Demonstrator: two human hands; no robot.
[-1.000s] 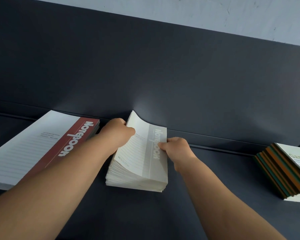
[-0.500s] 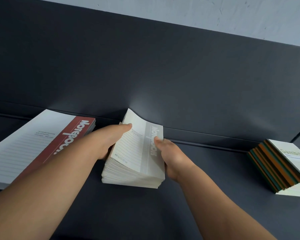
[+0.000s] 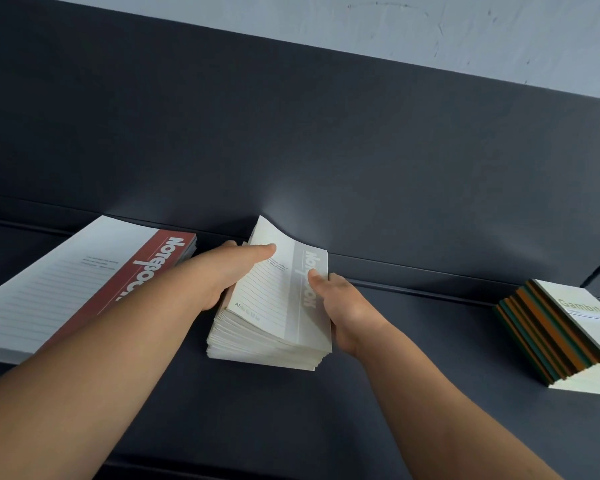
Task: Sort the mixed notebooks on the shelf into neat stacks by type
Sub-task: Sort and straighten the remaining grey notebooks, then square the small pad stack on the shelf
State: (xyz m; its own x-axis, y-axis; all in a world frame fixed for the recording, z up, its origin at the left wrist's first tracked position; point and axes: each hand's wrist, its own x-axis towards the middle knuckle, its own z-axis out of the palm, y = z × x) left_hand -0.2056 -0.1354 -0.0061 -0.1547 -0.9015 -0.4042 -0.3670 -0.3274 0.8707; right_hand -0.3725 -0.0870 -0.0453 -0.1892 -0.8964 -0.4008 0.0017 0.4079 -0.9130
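A stack of cream notebooks with a grey "Notebook" band (image 3: 274,306) lies in the middle of the dark shelf (image 3: 291,427). My left hand (image 3: 229,271) holds its left side, thumb lying flat on the top cover. My right hand (image 3: 340,306) grips the right edge, thumb on the grey band. The top cover's far corner curls up against the back panel. A larger stack of white and red notebooks (image 3: 84,282) lies at the left. At the right stands a fanned stack of "Gambit" notebooks with orange and green spines (image 3: 565,334).
A dark back panel (image 3: 291,133) rises right behind the stacks, with a pale wall above it. Bare shelf surface runs between the middle stack and the right one and along the front edge.
My left fingers have straightened, the thumb now flat on the cover. My right hand has slid down the right edge. The cream stack has stayed in place.
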